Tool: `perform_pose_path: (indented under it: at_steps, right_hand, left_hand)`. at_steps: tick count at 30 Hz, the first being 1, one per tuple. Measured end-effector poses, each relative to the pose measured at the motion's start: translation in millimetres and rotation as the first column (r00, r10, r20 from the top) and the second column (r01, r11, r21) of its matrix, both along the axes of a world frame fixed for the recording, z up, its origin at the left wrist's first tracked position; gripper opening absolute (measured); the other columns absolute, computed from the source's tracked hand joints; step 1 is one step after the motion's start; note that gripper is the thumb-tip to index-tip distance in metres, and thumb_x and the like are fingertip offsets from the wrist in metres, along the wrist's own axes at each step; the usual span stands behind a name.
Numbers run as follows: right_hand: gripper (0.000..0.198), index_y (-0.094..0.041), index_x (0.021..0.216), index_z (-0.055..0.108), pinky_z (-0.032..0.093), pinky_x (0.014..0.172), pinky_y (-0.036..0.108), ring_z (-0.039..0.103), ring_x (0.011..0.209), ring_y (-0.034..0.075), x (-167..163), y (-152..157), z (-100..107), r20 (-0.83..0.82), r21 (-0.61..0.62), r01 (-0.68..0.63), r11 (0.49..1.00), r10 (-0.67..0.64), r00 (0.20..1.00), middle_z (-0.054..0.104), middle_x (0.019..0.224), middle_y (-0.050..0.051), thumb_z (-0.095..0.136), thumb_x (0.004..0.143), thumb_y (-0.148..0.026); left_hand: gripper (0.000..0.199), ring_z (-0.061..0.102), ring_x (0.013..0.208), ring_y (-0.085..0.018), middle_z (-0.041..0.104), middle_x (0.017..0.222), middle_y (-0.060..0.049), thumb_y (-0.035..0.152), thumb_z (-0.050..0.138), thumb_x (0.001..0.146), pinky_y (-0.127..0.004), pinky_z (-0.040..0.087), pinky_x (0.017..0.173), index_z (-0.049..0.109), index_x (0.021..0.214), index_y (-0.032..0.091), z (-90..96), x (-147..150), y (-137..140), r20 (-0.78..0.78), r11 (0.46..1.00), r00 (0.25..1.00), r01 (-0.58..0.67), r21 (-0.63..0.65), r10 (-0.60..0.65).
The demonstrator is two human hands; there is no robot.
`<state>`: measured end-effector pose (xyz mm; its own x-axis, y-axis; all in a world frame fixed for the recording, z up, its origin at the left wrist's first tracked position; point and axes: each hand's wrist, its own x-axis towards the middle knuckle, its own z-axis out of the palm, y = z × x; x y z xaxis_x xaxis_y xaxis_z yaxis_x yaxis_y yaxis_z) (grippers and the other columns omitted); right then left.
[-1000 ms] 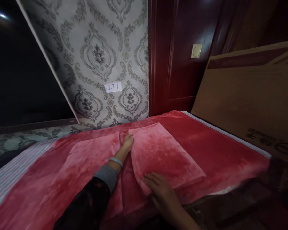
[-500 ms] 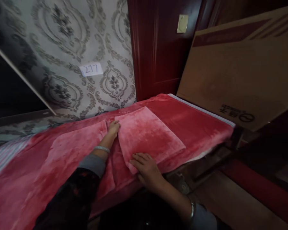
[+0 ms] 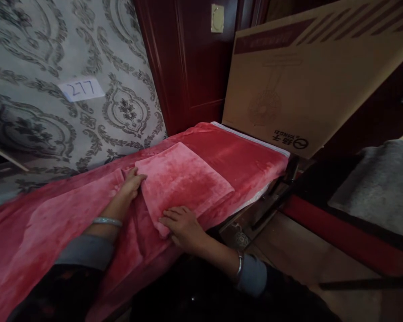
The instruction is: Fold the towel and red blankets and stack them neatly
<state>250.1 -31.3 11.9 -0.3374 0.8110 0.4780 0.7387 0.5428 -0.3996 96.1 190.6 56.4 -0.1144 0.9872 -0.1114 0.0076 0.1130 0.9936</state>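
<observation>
A folded pink-red plush cloth lies flat on a larger red plush blanket. At its far left corner, my left hand is closed on the edge, thumb against the cloth. My right hand grips the near left corner, fingers over the top and thumb at the lower edge; the cloth puckers a little there. Left of my left hand, another folded plush layer is spread out, partly covered by my forearm.
Patterned wallpaper with a "277" paper label rises behind the blanket. A large cardboard box leans beyond its far right end, near a dark red door. On the right are a grey fluffy cover and a tiled floor.
The view has turned right, so everything sits further left, and a grey fluffy cover has come into sight. Both hands remain at the same corners of the folded cloth.
</observation>
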Motion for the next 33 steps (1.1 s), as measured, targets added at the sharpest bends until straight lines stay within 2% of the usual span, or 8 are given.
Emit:
perform_pose_path:
  at_steps: [8,14,16,18,21,24,28,33]
  right_hand:
    - [0.053,-0.017,0.130,0.064,0.038,0.109,0.045,0.053,0.125,0.025,6,-5,-2,-0.074,-0.010,0.013,1.000,-0.014,0.997,0.064,0.134,0.011,0.060,0.079,-0.007]
    - [0.070,-0.013,0.141,0.056,0.024,0.118,0.056,0.045,0.135,0.031,27,-12,-9,0.001,0.035,0.101,0.994,-0.101,0.995,0.056,0.145,0.014,0.059,0.071,-0.006]
    - [0.071,-0.012,0.141,0.056,0.022,0.118,0.058,0.044,0.136,0.032,39,-11,-11,0.038,0.045,0.134,0.990,-0.136,0.990,0.055,0.146,0.015,0.058,0.070,-0.006]
    - [0.071,-0.012,0.139,0.058,0.023,0.118,0.060,0.045,0.135,0.033,51,-9,-11,0.063,0.057,0.172,0.983,-0.175,0.983,0.056,0.145,0.016,0.057,0.069,-0.006]
    - [0.065,-0.013,0.134,0.063,0.029,0.115,0.061,0.048,0.132,0.034,67,-6,-11,0.076,0.088,0.219,0.972,-0.226,0.971,0.058,0.142,0.016,0.056,0.070,-0.006]
    - [0.054,-0.015,0.125,0.069,0.040,0.110,0.055,0.054,0.126,0.031,77,-7,-16,0.056,0.119,0.198,0.973,-0.206,0.977,0.064,0.134,0.014,0.053,0.075,-0.005]
    - [0.050,-0.015,0.126,0.069,0.046,0.106,0.054,0.055,0.126,0.031,83,-14,-20,0.051,0.120,0.100,0.988,-0.107,0.993,0.066,0.131,0.014,0.053,0.080,-0.006]
    - [0.031,-0.020,0.120,0.071,0.052,0.099,0.049,0.064,0.112,0.029,88,-14,7,-0.052,0.060,0.005,0.998,-0.002,0.999,0.072,0.118,0.012,0.062,0.094,-0.033]
  left_hand:
    - [0.097,0.059,0.054,-0.012,0.070,0.095,-0.005,0.010,0.070,0.070,-0.022,0.051,0.048,0.028,0.156,0.024,14.4,1,-72,-0.084,0.980,0.981,0.165,-0.112,-0.175]
    - [0.115,0.066,0.071,-0.017,0.065,0.128,-0.012,0.018,0.078,0.068,-0.025,0.054,0.050,0.013,0.161,0.029,7.5,-5,-131,-0.038,0.939,0.948,0.307,-0.154,-0.316]
    - [0.117,0.068,0.081,-0.020,0.061,0.135,-0.012,0.021,0.079,0.068,-0.027,0.057,0.057,0.010,0.162,0.030,2.9,-4,-145,-0.034,0.924,0.931,0.355,-0.146,-0.363]
    - [0.115,0.067,0.099,-0.024,0.057,0.142,-0.012,0.022,0.079,0.068,-0.032,0.060,0.074,0.012,0.162,0.028,0.1,-2,-156,-0.048,0.910,0.913,0.397,-0.116,-0.404]
    - [0.099,0.055,0.128,-0.028,0.051,0.151,-0.008,0.012,0.071,0.067,-0.037,0.051,0.104,0.032,0.157,0.022,0.4,2,-164,-0.169,0.905,0.889,0.424,-0.047,-0.425]
    - [0.085,0.048,0.137,-0.026,0.049,0.153,-0.005,0.002,0.058,0.063,-0.036,0.041,0.114,0.050,0.146,0.020,3.0,4,-168,-0.310,0.911,0.867,0.412,0.010,-0.390]
    - [0.081,0.058,0.120,-0.025,0.059,0.141,-0.007,0.005,0.058,0.067,-0.035,0.048,0.102,0.050,0.146,0.019,5.6,1,-170,-0.272,0.905,0.864,0.416,-0.091,-0.424]
    - [0.082,0.063,0.082,-0.018,0.068,0.104,-0.004,0.015,0.070,0.070,-0.027,0.051,0.070,0.046,0.148,0.020,11.4,-8,-169,-0.103,0.888,0.889,0.426,-0.175,-0.447]
